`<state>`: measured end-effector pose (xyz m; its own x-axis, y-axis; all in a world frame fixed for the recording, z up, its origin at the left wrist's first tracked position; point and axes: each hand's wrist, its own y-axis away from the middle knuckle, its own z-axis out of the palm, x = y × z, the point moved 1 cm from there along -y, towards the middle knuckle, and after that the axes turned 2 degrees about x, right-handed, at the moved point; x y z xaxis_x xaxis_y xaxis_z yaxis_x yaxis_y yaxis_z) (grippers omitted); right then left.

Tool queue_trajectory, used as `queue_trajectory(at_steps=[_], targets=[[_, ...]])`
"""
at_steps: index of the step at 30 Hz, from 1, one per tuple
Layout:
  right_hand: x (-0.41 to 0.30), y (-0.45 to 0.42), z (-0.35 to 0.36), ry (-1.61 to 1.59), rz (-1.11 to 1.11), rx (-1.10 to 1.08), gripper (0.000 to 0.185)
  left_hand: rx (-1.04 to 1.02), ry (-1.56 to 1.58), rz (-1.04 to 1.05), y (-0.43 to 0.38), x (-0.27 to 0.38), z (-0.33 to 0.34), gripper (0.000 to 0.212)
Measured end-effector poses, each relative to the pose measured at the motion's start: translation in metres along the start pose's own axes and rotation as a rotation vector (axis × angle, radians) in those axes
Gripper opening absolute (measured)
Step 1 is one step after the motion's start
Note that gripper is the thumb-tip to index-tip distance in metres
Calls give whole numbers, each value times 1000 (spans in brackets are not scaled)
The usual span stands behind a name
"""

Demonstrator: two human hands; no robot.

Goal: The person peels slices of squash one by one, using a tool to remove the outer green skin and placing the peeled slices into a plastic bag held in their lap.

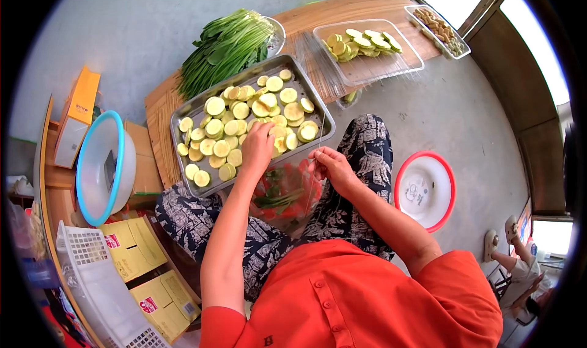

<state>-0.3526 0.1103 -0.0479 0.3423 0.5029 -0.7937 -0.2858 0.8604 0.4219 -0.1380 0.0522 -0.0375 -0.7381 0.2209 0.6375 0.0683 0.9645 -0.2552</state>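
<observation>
A metal baking tray point(327, 119) full of round sliced vegetables, likely zucchini point(214, 127), lies before me on the table's near edge. My left hand point(258, 145) reaches into it, fingertips down among the slices; whether they pinch one is hidden. Just off the tray's right corner, my right hand point(334, 165) grips a thin skewer point(320, 139) standing roughly upright in view, with no slice visible on it. Beyond the tray lies a bundle of thin skewers point(316, 66). A clear plastic tub point(357, 75) to their right holds more slices point(364, 44), with skewers projecting over its near rim.
Leafy greens point(229, 50) lie behind the tray on the wooden table point(339, 10). A food container point(438, 29) stands far right. Below are a red plastic bag point(279, 187) and a red-rimmed basin point(448, 190). Left are a blue-rimmed tub point(118, 164) and cartons point(137, 247). Another person point(518, 274) sits right.
</observation>
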Motion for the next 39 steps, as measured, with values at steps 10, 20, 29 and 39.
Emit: queue_trajectory(at_steps=[10, 20, 29, 39], targets=[[0, 9, -6, 24, 32, -7, 21, -59, -177, -58, -7, -5, 18, 23], [-23, 29, 34, 317, -144, -68, 22, -61, 1387, -514, -16, -29, -73, 19], [-27, 55, 129, 445, -61, -364, 26, 331, 2000, -636, 15, -50, -90, 33], [-24, 53, 161, 463, -12, -325, 25, 277, 2125, -639, 27, -62, -99, 37]])
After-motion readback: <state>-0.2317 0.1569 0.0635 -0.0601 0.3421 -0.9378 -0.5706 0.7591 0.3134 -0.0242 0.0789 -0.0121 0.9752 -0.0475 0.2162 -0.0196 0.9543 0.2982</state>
